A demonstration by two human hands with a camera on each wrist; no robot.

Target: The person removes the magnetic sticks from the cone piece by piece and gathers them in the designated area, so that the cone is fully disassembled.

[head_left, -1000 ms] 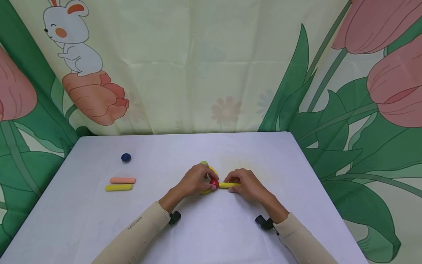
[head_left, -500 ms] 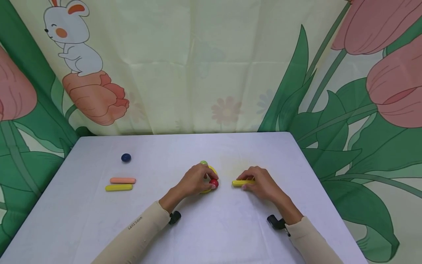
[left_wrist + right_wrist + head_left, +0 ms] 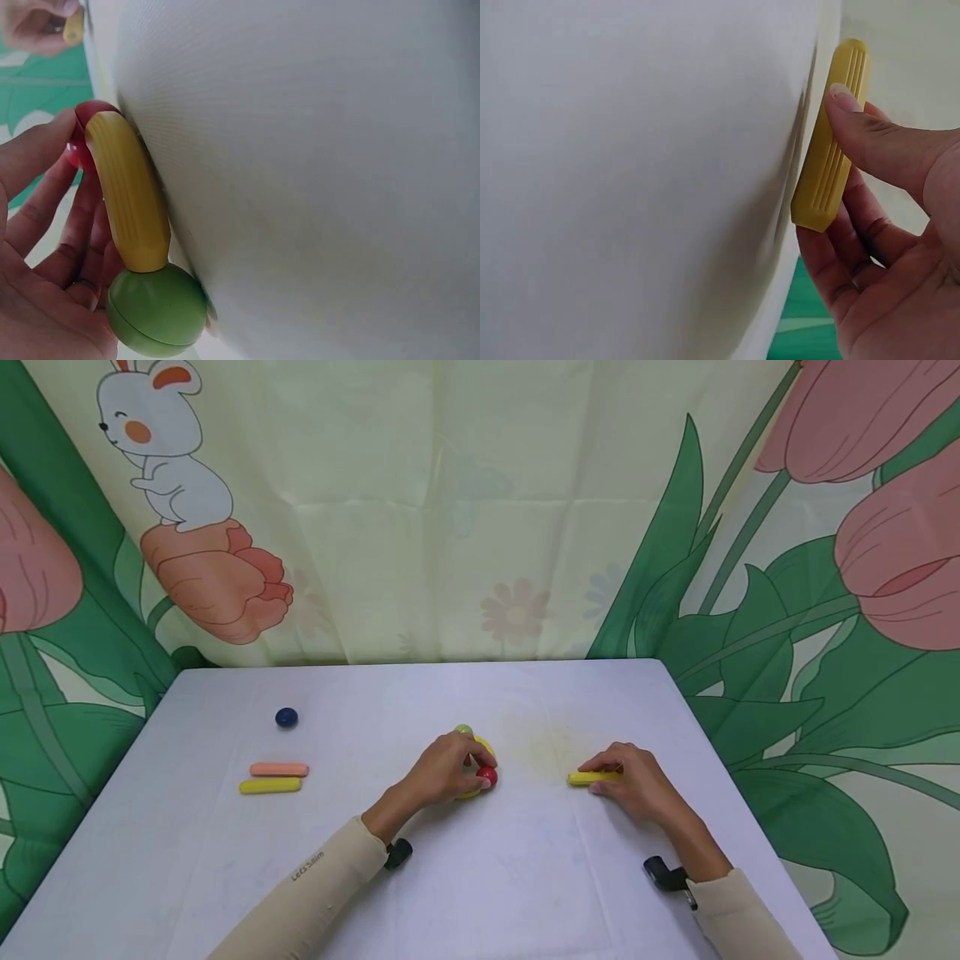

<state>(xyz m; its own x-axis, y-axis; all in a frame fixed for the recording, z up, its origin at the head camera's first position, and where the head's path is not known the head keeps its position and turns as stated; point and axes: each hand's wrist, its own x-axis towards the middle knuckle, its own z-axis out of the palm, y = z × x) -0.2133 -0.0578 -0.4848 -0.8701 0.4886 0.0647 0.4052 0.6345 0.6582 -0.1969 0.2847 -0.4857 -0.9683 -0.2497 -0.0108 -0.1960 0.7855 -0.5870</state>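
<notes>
My left hand [image 3: 450, 764] pinches a red ball [image 3: 487, 776] near the middle of the table. A curved yellow stick [image 3: 133, 191] joins that ball to a green ball [image 3: 157, 309], as the left wrist view shows. In the head view the hand covers much of this joined piece. Further right, my right hand [image 3: 636, 781] holds a straight yellow stick [image 3: 831, 142] between thumb and fingers. That stick has ridged sides and lies crosswise close over the cloth, apart from the red ball.
On the left of the white-covered table [image 3: 480, 885] lie a dark blue ball [image 3: 287, 717], a pink stick [image 3: 279, 769] and another yellow stick [image 3: 270, 786]. A printed curtain [image 3: 390, 527] hangs behind the table's far edge.
The straight yellow stick was against the red ball a second ago; my right hand has moved it away to the right. My left hand has stayed in place on the red ball.
</notes>
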